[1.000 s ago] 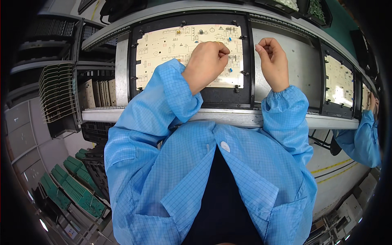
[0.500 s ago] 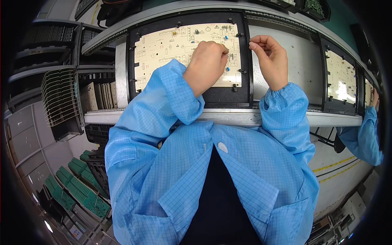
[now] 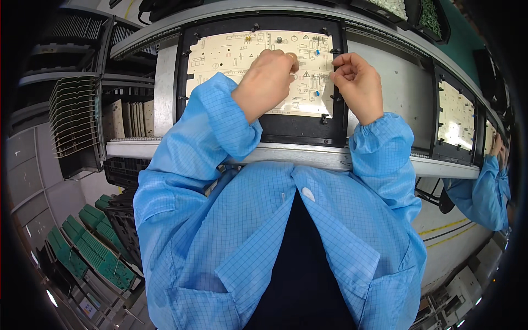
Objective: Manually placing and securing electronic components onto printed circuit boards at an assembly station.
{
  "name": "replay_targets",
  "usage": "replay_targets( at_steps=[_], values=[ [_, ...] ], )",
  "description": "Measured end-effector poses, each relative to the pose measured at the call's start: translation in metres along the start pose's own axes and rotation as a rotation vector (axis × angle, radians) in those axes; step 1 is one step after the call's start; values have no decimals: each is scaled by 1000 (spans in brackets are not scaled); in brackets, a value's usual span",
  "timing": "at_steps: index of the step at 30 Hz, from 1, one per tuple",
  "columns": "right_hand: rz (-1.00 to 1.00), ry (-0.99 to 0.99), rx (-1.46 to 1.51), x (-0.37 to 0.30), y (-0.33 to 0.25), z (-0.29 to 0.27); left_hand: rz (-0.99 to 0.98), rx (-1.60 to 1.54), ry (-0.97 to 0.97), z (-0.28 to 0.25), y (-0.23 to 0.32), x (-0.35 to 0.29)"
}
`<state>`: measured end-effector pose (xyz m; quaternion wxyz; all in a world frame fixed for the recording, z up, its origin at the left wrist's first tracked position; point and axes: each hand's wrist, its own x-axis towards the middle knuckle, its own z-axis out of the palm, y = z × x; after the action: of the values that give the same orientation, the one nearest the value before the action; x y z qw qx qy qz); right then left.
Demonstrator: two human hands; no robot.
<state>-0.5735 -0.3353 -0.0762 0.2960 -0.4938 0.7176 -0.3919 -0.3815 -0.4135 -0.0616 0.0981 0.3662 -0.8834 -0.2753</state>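
Note:
A cream circuit board (image 3: 212, 49) lies in a black carrier frame (image 3: 300, 129) on the conveyor before me. My left hand (image 3: 267, 82) is over the middle of the board, its fingers closed in a pinch; their tips are partly hidden, so what they hold cannot be made out. Beside the board's right edge, my right hand (image 3: 360, 88) has thumb and fingers pressed together near the frame's black clips. Anything between them is too small to tell. Two blue parts, an upper one (image 3: 318, 53) and a lower one (image 3: 317, 93), a yellow part (image 3: 248, 38) and a dark round part (image 3: 279, 39) stand on the board.
Metal conveyor rails (image 3: 308, 155) run across in front of me. Further right sits another framed board (image 3: 456, 115), with a co-worker's blue sleeve (image 3: 478, 192) beyond. Bins of white parts (image 3: 388, 7) and green parts (image 3: 429, 19) stand at the back right. Board racks (image 3: 74, 121) are on the left.
The carrier frame with its board has shifted a little to the right. My left hand has moved left across the board, and my right hand slightly left and nearer. Both remain closed.

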Motion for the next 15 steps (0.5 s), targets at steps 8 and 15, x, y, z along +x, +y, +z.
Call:
replay_targets(
  at_steps=[8, 15],
  values=[
    [2, -48, -184, 9, -7, 1, 43, 55, 26, 12, -9, 2],
    [60, -45, -303, 17, -9, 2, 35, -62, 33, -7, -1, 8]
  ],
)
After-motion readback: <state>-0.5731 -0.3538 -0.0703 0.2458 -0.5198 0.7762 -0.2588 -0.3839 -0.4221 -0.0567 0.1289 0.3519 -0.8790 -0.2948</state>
